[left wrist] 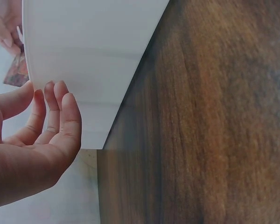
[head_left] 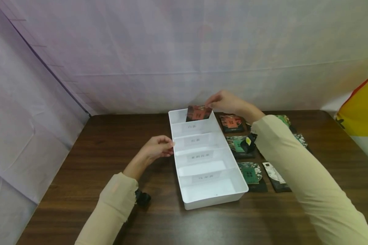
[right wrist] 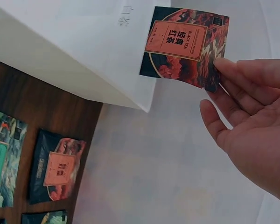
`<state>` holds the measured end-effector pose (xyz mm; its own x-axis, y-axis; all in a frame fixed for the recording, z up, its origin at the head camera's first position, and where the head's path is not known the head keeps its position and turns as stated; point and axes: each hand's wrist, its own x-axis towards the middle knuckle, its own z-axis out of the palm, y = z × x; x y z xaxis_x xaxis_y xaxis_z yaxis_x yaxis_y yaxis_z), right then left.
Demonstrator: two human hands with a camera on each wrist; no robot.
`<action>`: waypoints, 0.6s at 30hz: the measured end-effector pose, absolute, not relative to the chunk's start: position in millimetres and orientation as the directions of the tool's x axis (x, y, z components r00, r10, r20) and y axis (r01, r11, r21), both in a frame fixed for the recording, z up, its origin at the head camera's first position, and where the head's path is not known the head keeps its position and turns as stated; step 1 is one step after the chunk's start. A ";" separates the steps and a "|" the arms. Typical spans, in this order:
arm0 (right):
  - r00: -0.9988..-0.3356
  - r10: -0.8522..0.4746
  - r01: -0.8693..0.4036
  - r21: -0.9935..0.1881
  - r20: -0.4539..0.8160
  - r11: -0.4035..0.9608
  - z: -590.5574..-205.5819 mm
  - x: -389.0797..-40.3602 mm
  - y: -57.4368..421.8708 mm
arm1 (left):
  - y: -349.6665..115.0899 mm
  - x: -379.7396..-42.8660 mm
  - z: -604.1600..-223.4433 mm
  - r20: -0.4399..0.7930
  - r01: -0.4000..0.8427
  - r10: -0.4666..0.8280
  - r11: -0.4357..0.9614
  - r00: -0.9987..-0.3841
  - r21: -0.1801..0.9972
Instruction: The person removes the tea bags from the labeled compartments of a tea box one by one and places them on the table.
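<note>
A red and dark tea sachet (right wrist: pixel 177 42) printed "BLACK TEA" is pinched at one corner between the thumb and fingers of my right hand (head_left: pixel 228 102). It hangs over the far end compartment of a long white divided box (head_left: pixel 216 200), tilted rather than lying flat. On the box's left side, my left hand (head_left: pixel 157 147) pinches the rim between thumb and index finger, the other fingers loosely bent beside the outer wall (left wrist: pixel 98 60). Labels with Chinese characters mark the dividers, such as a white-tea label (head_left: pixel 192 126) near the sachet.
Right of the box lie several more sachets: a red one (head_left: pixel 231 123), a green one (head_left: pixel 237 144), another green one (head_left: pixel 249 173) and a white and black one (head_left: pixel 276 175). My right forearm covers part of them. A pale cloth (head_left: pixel 171 51) hangs behind the brown table (head_left: pixel 116 132).
</note>
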<state>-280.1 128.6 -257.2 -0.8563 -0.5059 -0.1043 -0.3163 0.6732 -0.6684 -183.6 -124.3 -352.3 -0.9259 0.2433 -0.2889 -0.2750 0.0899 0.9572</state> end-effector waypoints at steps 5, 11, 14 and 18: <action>-0.875 -0.476 -0.295 -0.680 -0.090 0.672 -249.9 -277.2 134.2 | -124.6 -183.5 -352.0 -0.287 -0.274 0.246 0.088 -0.926 0.958; -0.883 -0.465 -0.317 -0.649 -0.064 0.691 -241.6 -271.4 144.1 | -124.8 -183.7 -351.6 -0.290 -0.274 0.247 0.099 -0.924 0.957; -0.881 -0.472 -0.331 -0.654 -0.045 0.680 -238.2 -268.1 151.2 | -125.0 -184.1 -352.3 -0.294 -0.278 0.249 0.100 -0.923 0.955; -0.879 -0.477 -0.345 -0.672 -0.015 0.656 -234.0 -262.7 161.3 | -125.6 -184.5 -353.2 -0.295 -0.279 0.251 0.098 -0.922 0.955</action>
<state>-262.7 161.3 -234.0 -0.8788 -0.4769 -0.0149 -0.3446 0.6559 -0.6716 -184.5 -125.6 -353.2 -0.9222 0.2505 -0.2945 -0.2785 0.0981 0.9554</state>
